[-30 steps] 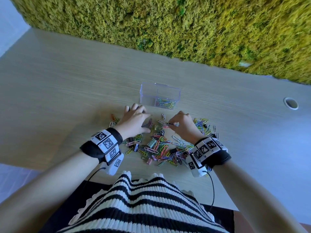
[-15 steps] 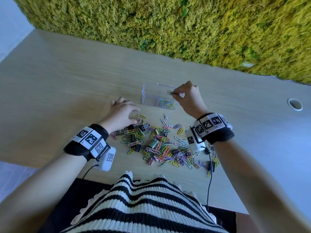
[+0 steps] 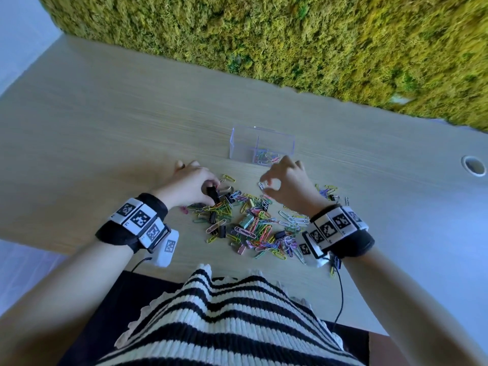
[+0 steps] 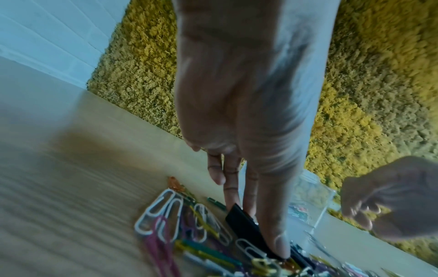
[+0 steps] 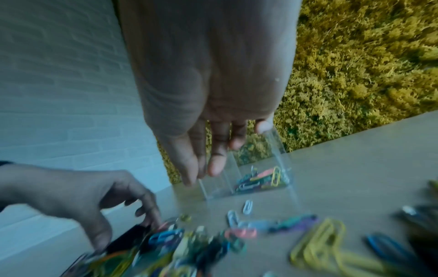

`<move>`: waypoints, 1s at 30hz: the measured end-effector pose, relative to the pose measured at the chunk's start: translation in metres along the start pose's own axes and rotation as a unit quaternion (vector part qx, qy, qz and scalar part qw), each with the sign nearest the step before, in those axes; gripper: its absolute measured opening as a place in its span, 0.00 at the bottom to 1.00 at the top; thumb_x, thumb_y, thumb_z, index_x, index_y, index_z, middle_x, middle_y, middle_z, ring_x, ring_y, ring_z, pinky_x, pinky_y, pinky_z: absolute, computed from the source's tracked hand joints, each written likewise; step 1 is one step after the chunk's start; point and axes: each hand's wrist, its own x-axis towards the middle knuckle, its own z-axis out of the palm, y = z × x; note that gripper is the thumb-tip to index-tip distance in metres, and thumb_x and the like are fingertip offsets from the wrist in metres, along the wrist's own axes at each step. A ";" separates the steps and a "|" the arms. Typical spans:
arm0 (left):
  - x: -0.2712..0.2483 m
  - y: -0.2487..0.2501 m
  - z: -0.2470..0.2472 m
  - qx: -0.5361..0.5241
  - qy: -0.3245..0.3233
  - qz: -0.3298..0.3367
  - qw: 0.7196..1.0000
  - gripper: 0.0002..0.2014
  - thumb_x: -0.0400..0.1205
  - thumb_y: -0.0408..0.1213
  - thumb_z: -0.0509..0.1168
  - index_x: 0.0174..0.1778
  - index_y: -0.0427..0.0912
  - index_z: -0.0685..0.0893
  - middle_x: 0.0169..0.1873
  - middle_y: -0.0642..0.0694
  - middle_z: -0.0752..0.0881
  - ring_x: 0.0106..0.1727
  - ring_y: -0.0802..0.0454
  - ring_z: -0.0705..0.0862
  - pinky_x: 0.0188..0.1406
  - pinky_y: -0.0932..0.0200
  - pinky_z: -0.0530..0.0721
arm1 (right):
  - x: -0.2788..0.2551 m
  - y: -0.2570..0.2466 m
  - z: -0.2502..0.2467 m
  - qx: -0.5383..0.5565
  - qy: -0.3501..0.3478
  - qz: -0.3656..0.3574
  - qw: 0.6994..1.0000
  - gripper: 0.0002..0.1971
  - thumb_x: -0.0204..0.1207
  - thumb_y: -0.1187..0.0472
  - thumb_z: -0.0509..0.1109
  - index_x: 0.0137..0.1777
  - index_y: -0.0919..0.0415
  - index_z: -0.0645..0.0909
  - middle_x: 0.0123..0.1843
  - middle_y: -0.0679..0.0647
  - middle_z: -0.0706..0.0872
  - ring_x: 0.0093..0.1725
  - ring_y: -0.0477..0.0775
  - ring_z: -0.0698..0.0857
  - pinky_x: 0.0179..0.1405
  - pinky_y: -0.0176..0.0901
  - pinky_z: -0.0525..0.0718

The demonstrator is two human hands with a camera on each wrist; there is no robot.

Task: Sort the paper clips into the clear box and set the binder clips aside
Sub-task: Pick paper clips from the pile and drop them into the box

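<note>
A clear box [image 3: 239, 143] stands on the table beyond the pile, with coloured paper clips [image 3: 265, 158] in its right compartment. A pile of paper clips [image 3: 253, 223] with black, green and pink binder clips mixed in lies in front of me. My left hand [image 3: 211, 192] pinches a black binder clip [image 4: 244, 221] between thumb and fingers at the pile's far left. My right hand [image 3: 265, 184] hovers over a white paper clip [image 3: 261, 185] near the box, holding nothing. In the right wrist view its fingers [image 5: 214, 165] hang nearly straight before the box [image 5: 218, 187].
A moss wall [image 3: 290, 43] runs along the table's far edge. A round cable hole [image 3: 474, 165] sits at the far right. The table's front edge is close to my striped top [image 3: 224, 320], and wrist cables [image 3: 340, 294] hang over it.
My right hand has come back from over the box to the pile, with the clip it held gone. My left hand has taken hold of a black binder clip.
</note>
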 end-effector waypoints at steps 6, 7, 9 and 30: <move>0.002 0.020 0.011 0.016 0.002 0.040 0.999 0.18 0.65 0.60 0.73 0.49 0.64 0.81 0.43 0.63 0.81 0.52 0.54 0.73 0.47 0.51 0.62 | -0.019 -0.010 0.024 -0.044 -0.119 0.038 0.991 0.17 0.69 0.43 0.73 0.54 0.50 0.85 0.46 0.46 0.88 0.59 0.53 0.73 0.55 0.50 0.67; 0.002 0.022 0.013 0.014 0.004 0.046 0.999 0.17 0.65 0.61 0.71 0.49 0.66 0.80 0.43 0.64 0.81 0.52 0.53 0.73 0.48 0.50 0.65 | -0.019 -0.009 0.025 -0.045 -0.121 0.043 0.991 0.15 0.70 0.46 0.73 0.53 0.51 0.86 0.46 0.47 0.88 0.60 0.53 0.73 0.56 0.51 0.67; 0.003 0.027 0.012 0.010 0.018 0.062 0.998 0.17 0.66 0.61 0.70 0.49 0.66 0.80 0.42 0.64 0.79 0.52 0.53 0.73 0.48 0.50 0.66 | -0.020 -0.007 0.027 -0.044 -0.114 0.054 0.991 0.09 0.72 0.53 0.71 0.51 0.51 0.86 0.47 0.48 0.88 0.60 0.53 0.73 0.57 0.50 0.66; 0.003 -0.011 -0.014 0.011 0.109 -0.029 0.994 0.22 0.74 0.50 0.71 0.63 0.49 0.81 0.59 0.51 0.83 0.62 0.48 0.77 0.64 0.47 0.68 | -0.013 -0.022 0.025 -0.028 -0.063 -0.008 0.998 0.25 0.71 0.54 0.73 0.69 0.50 0.77 0.62 0.52 0.79 0.63 0.58 0.71 0.56 0.51 0.67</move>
